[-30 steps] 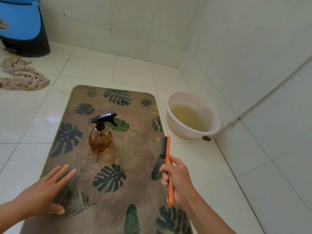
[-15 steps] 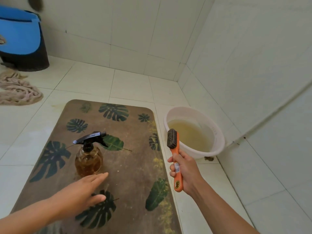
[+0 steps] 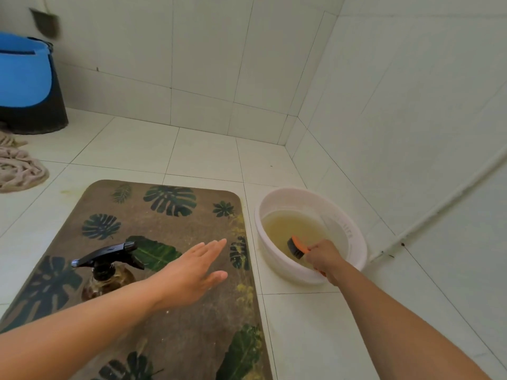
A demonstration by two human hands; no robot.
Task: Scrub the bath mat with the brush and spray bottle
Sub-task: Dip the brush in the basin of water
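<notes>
While the right grip [image 3: 321, 256] clasps the orange brush [image 3: 297, 246] in the basin [image 3: 353, 238] of yellowish water, the left grip [image 3: 192, 272] hovers released over the brown, leaf-printed bath mat [image 3: 175, 234] beside the amber spray bottle [image 3: 105, 271].

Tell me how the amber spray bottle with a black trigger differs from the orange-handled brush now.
The spray bottle stands upright on the brown leaf-patterned bath mat; the brush tilts, bristles down, inside the white plastic basin of yellowish water. The right hand grips the brush; no hand holds the bottle.
</notes>
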